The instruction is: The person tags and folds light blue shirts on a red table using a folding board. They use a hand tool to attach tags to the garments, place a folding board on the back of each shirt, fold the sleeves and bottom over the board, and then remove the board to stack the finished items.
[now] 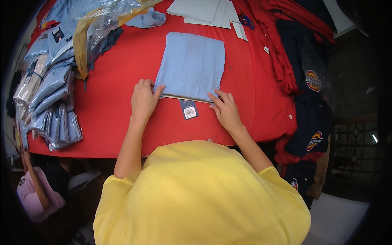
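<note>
A light blue folded garment (194, 63) lies flat on the red-covered table in front of me, with a thin pale strip along its near edge. Under that edge a dark blue hang tag (189, 109) with a white label sticks out toward me. My left hand (144, 99) rests at the near left corner, open, its fingers beside the cloth and its thumb on the corner. At the near right corner, my right hand (227, 110) is closed on the edge, fingertips on top and thumb at the near side.
Bagged, folded blue garments (57, 110) are piled at the left, below a clear plastic bag with a yellow border (83, 45). White sheets (204, 12) and blue-handled scissors (247, 22) lie at the back. Dark garments (304, 94) hang at the right. Another person's pink sleeve (34, 196) shows lower left.
</note>
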Action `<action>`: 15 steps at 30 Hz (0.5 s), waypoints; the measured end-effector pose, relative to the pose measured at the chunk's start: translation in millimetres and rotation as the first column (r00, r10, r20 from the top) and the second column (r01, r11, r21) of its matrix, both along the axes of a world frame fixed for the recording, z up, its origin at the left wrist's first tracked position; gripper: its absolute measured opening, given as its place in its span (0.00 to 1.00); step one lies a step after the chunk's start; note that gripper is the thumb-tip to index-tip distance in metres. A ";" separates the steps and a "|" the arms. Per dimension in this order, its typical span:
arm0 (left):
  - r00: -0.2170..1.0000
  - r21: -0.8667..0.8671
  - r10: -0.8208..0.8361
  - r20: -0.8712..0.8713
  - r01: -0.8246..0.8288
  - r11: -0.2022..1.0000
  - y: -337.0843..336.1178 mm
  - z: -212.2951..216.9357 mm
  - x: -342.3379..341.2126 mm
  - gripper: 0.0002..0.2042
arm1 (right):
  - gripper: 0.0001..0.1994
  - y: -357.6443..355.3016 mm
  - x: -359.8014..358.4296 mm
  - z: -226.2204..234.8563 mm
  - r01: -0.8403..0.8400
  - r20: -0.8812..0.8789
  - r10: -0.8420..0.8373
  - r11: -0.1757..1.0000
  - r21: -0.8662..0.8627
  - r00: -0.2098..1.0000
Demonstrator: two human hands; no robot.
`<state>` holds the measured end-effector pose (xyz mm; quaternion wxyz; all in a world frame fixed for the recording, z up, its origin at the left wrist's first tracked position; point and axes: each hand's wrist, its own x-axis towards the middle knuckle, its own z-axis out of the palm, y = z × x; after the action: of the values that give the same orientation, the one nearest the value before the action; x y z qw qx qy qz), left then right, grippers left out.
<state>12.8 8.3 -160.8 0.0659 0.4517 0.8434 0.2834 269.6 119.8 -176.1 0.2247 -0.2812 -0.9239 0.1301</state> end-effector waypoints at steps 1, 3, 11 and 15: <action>0.996 -0.025 -0.037 -0.076 0.035 0.999 -0.7 -3.6 0.4 0.12 | 0.20 2.0 3.0 -4.1 -0.025 0.010 0.025 0.999 0.044 1.000; 0.994 0.005 -0.016 0.110 0.016 1.000 0.9 -2.0 -5.1 0.11 | 0.19 7.7 -0.8 0.5 -0.070 0.016 0.069 0.988 0.137 0.997; 0.660 0.252 -0.236 0.714 0.072 0.965 -4.6 18.9 -25.3 0.07 | 0.18 20.0 5.5 25.0 -0.293 0.209 0.240 0.917 0.273 0.948; 0.366 0.596 -0.588 0.721 0.104 0.796 -7.9 82.3 -45.5 0.12 | 0.16 43.7 -4.5 127.5 -0.229 0.073 0.217 0.927 0.296 0.973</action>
<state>-32.7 0.3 -78.5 0.4465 0.4104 0.4699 0.6415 265.1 163.5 -48.6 0.2306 -0.1391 -0.9630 0.0065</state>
